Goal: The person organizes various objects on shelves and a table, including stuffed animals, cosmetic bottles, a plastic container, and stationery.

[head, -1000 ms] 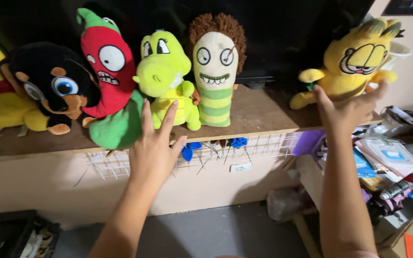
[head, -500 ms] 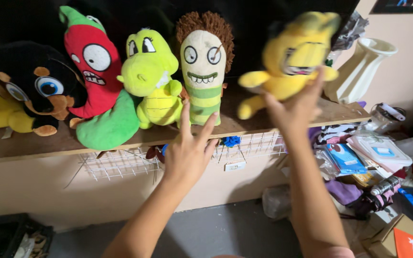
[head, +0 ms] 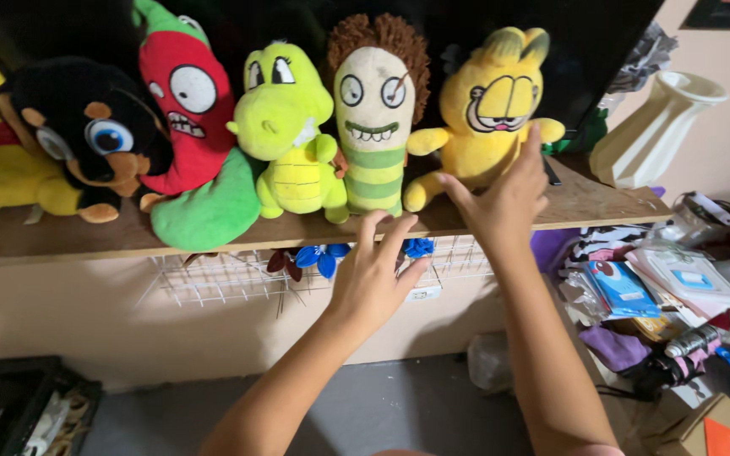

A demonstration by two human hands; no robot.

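- your right hand [head: 500, 198] is up at the wooden shelf [head: 86, 241], fingers spread open and pressed against the lower body of the yellow cat plush [head: 487, 105]; it props the toy rather than closing around it.
- the yellow cat plush sits upright on the shelf, back against the dark screen [head: 585, 51] behind, just beside the brown-haired striped plush [head: 378, 110], their sides close to touching.
- your left hand [head: 373, 274] hangs open just below the shelf's front edge, fingers splayed, fingertips up by the base of the striped plush; it holds nothing, and you cannot tell whether it touches the shelf edge.
- left along the row stand the lime green dinosaur plush [head: 289, 127], the red chili plush [head: 183, 110] with its green tail curling forward, and the black dog plush [head: 86, 131].
- a cream vase [head: 648, 127] stands at the right end of the shelf, well apart from the cat.
- under the shelf runs a white wire rack [head: 213, 283] with blue flowers [head: 318, 256] tucked in it.
- to the lower right lies a heap of packets and clutter [head: 661, 291].
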